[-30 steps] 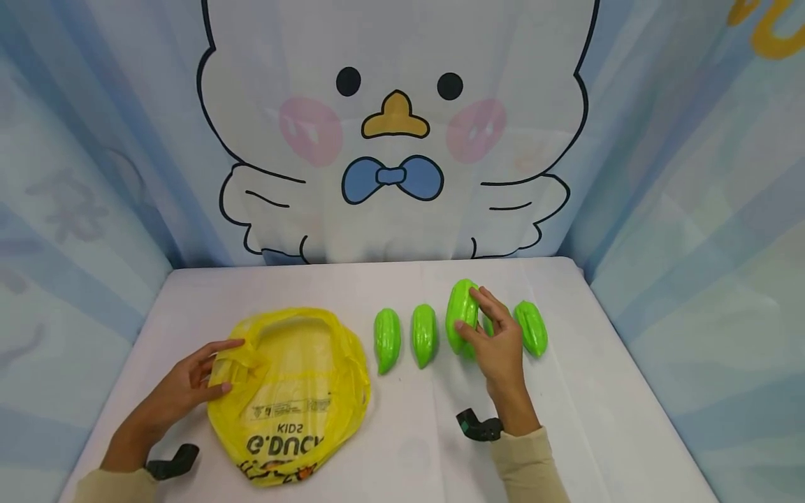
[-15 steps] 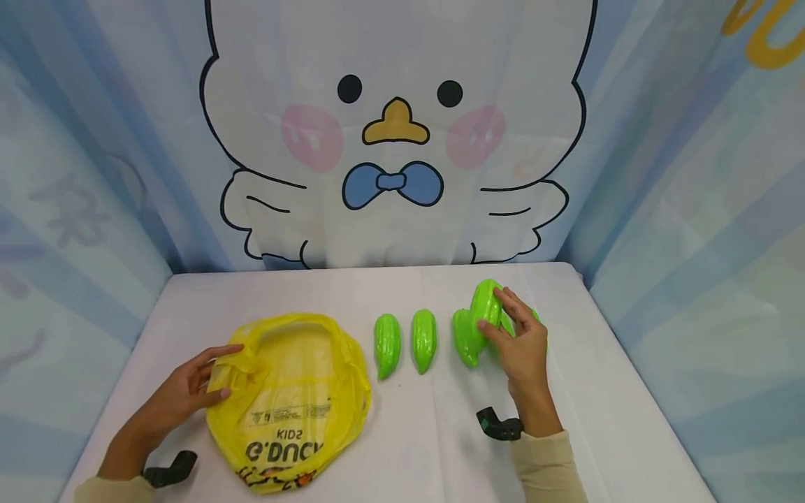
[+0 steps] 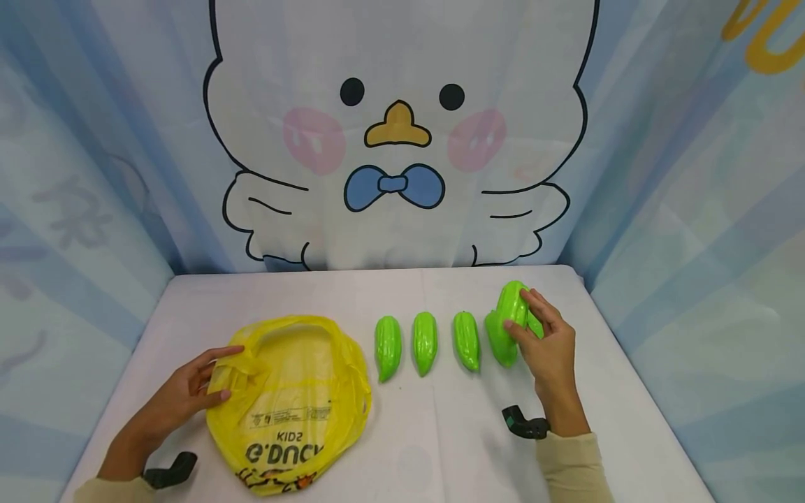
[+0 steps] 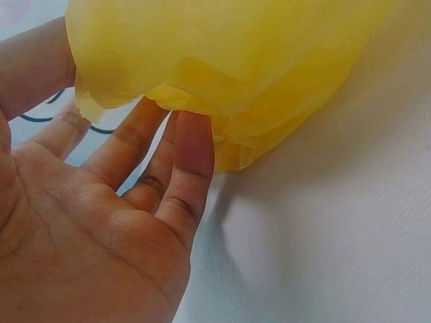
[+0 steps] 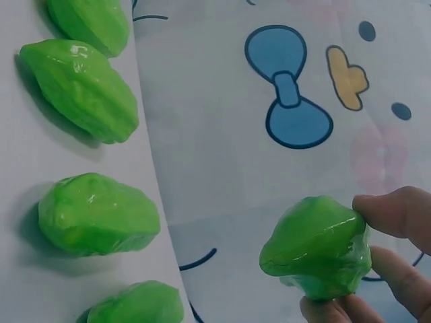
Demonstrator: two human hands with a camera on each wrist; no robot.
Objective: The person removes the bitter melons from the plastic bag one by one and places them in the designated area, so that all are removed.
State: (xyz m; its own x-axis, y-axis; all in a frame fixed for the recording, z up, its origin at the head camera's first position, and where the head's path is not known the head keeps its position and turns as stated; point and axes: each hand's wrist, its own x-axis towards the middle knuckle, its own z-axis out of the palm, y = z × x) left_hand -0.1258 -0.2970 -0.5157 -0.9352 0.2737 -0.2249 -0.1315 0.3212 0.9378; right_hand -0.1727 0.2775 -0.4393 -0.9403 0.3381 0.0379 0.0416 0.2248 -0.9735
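Observation:
My right hand point(image 3: 546, 344) pinches a glossy green ribbed toy vegetable point(image 3: 512, 304) between thumb and fingers, raised above the table. In the right wrist view its tapered end point(image 5: 313, 245) points left. Several similar vegetables lie in a row across the table, among them a leftmost one point(image 3: 388, 348) and a middle one point(image 3: 466, 341). Those at the right end are partly covered by the held vegetable and hand. My left hand point(image 3: 189, 383) holds the left edge of a yellow plastic bag point(image 3: 289, 419) lying with its mouth spread; some fingertips are hidden by the plastic point(image 4: 222, 67).
A white-covered table point(image 3: 434, 447) bears everything. Behind it hangs a curtain point(image 3: 402, 230) with a cartoon figure, and more curtain closes in both sides. Each wrist wears a small black camera mount, such as the right one point(image 3: 525, 424).
My right hand has carried the held vegetable rightward above the row, uncovering the third vegetable and covering ones farther right. My left hand and the bag have stayed in place.

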